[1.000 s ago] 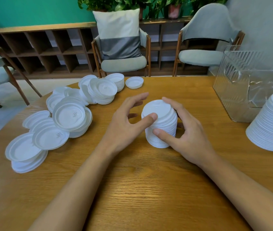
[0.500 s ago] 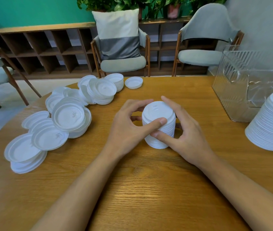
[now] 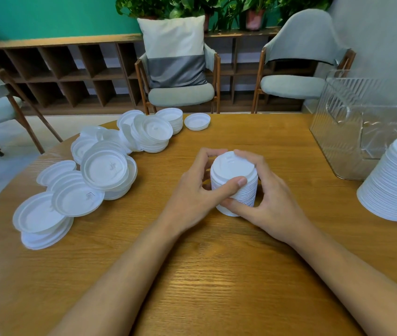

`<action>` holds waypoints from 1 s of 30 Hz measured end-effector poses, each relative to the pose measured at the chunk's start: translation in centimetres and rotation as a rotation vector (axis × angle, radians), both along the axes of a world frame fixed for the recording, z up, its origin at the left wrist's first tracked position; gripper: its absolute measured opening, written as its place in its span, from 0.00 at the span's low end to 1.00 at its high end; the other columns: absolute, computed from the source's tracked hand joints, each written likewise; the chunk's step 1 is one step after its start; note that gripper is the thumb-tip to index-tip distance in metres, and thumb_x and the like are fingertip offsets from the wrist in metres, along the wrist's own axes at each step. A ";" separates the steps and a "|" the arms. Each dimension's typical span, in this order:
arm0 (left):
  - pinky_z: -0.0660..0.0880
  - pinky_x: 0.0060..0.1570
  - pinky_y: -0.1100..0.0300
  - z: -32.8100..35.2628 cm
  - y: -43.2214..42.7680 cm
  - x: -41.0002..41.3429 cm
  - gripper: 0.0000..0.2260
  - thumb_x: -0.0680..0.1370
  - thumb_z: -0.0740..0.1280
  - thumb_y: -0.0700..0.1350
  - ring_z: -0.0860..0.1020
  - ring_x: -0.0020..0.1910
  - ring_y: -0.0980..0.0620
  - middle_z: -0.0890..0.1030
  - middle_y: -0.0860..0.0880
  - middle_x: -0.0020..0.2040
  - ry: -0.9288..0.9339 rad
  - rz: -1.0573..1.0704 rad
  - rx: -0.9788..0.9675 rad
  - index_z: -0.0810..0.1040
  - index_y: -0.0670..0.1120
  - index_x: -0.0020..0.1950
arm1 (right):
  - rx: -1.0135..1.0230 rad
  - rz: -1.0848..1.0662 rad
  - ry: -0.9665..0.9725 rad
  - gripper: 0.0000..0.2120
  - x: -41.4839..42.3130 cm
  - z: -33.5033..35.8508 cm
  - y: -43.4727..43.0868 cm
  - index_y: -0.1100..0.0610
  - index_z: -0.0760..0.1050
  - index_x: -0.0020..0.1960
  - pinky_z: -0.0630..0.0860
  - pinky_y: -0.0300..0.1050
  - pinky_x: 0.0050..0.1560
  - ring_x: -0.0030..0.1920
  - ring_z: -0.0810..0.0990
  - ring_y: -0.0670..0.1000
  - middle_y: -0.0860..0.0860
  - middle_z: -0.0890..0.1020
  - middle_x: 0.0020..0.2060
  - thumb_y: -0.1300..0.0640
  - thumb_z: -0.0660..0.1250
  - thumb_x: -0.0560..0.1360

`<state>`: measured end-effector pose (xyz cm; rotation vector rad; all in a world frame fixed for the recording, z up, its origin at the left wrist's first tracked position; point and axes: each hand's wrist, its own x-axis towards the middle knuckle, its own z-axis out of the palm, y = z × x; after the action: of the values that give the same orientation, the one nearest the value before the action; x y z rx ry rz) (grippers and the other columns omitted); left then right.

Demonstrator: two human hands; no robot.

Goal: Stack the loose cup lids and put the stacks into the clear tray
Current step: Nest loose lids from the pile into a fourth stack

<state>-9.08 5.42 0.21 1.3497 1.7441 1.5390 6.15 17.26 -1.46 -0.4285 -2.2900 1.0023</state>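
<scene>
Head view: a short upright stack (image 3: 231, 166) of white lids stands mid-table (image 3: 216, 275), cupped between both hands. The left hand (image 3: 192, 190) curls round its left side, thumb across the front. The right hand (image 3: 270, 204) wraps its right side and base. The clear tray (image 3: 352, 122) sits at the table's far right edge, nearer the right hand. A taller stack (image 3: 396, 185) at the right edge, in front of the tray, may crowd a direct path. Loose lids (image 3: 105, 168) sprawl along the left edge.

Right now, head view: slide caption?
Left hand and right hand hold a lid stack on the table, clear tray right.
</scene>
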 end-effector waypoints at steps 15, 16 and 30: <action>0.76 0.58 0.62 -0.3 0.6 0.1 0.22 0.78 0.77 0.49 0.80 0.63 0.54 0.82 0.56 0.62 0.002 -0.031 0.026 0.76 0.54 0.71 | -0.012 0.029 -0.027 0.41 0.1 -0.3 0.3 0.39 0.61 0.77 0.66 0.24 0.61 0.68 0.70 0.35 0.37 0.71 0.70 0.43 0.79 0.71; 0.77 0.60 0.61 -0.4 0.5 0.1 0.23 0.78 0.76 0.50 0.80 0.64 0.55 0.82 0.57 0.62 0.017 -0.028 0.023 0.75 0.54 0.72 | -0.010 0.028 -0.026 0.41 0.1 -0.3 0.3 0.39 0.61 0.77 0.66 0.24 0.61 0.68 0.70 0.35 0.37 0.71 0.70 0.42 0.79 0.71; 0.74 0.56 0.68 -0.1 -6.1 -1.7 0.17 0.86 0.62 0.54 0.79 0.63 0.57 0.82 0.56 0.61 0.395 0.313 0.121 0.79 0.47 0.69 | 0.038 0.043 -0.012 0.41 -1.7 0.3 -2.9 0.38 0.63 0.76 0.63 0.21 0.61 0.68 0.68 0.32 0.37 0.72 0.70 0.41 0.79 0.69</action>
<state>-10.79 -0.65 0.06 1.5854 2.2212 1.6446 4.44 14.37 -1.16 -0.3724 -2.3336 0.9783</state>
